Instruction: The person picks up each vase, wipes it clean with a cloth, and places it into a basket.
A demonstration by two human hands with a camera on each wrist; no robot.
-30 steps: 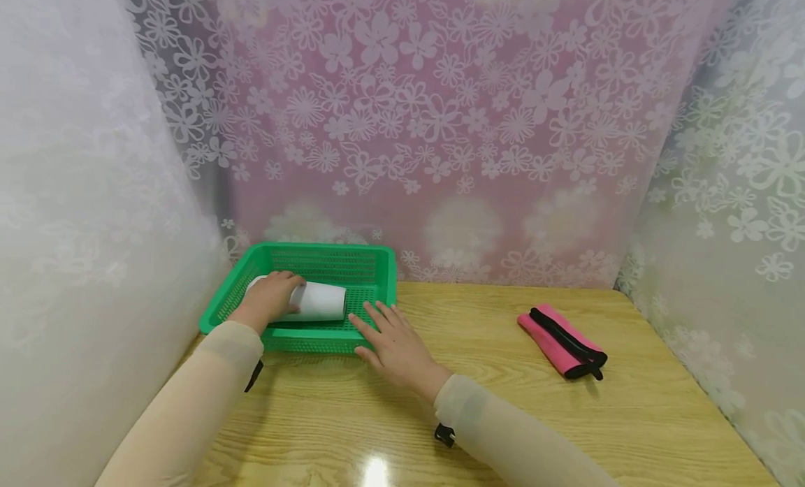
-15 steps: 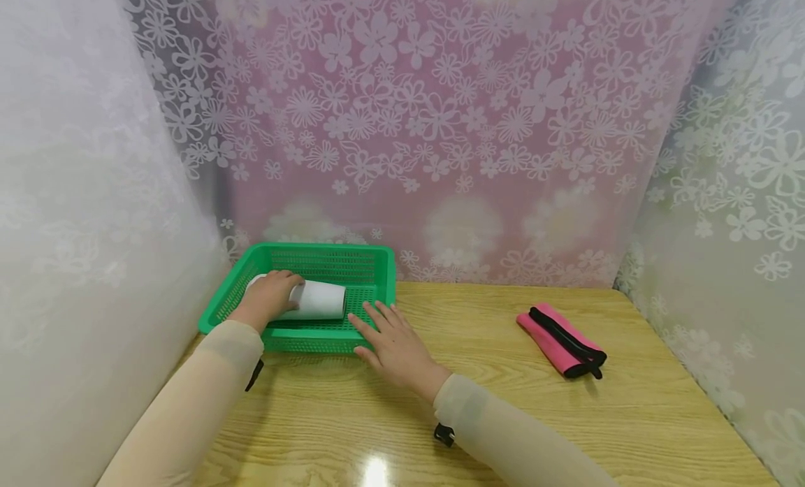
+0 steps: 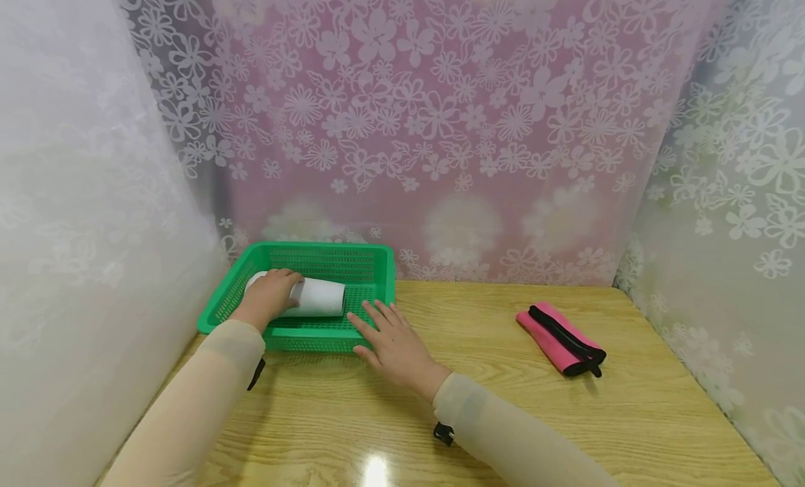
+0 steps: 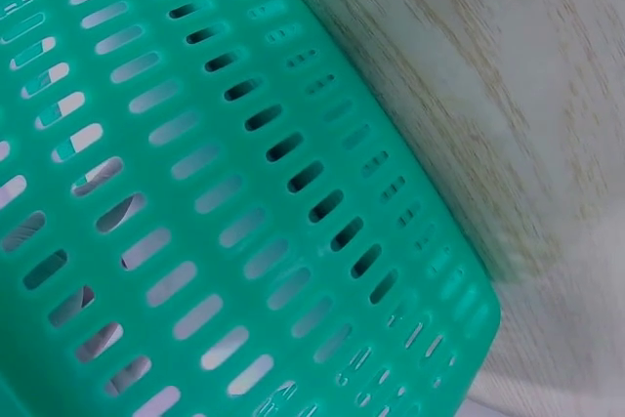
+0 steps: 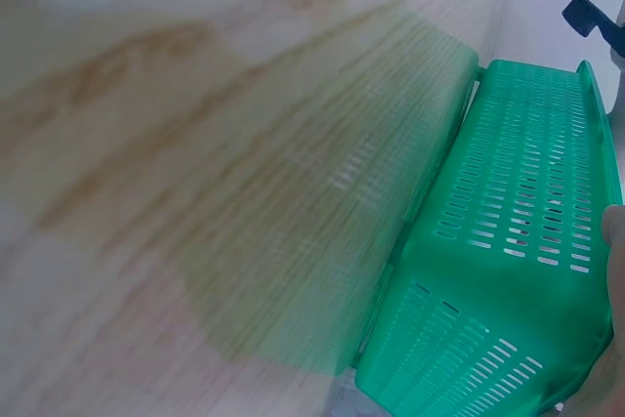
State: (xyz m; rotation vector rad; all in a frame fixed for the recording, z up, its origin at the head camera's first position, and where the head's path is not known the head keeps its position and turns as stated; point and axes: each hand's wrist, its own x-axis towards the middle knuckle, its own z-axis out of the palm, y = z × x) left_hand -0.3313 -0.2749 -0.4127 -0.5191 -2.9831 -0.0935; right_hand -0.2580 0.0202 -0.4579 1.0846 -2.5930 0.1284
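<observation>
A white tapered cylinder (image 3: 321, 298), cup-like in form, lies on its side in the green plastic basket (image 3: 295, 343). My left hand (image 3: 270, 297) reaches over the near rim and grips the cylinder's left part from above, covering some of it. Spread fingers of my right hand (image 3: 396, 344) rest at the basket's near right corner, holding nothing. The left wrist view is filled by the slotted basket wall (image 4: 215, 183), which hides that hand's grip. In the right wrist view, part of the right hand (image 5: 610, 310) shows at the edge against the basket (image 5: 508, 280).
On the right of the wooden table (image 3: 490, 417) lies a folded pink pouch (image 3: 560, 340) with black trim. A flower-patterned curtain (image 3: 428, 124) hangs behind, and pale sheets (image 3: 94, 193) close off both sides. The basket stands at the back left, close to the curtain.
Almost nothing differs. The cylinder and both hands keep their places, apart from a very slight shift of the whole view.
</observation>
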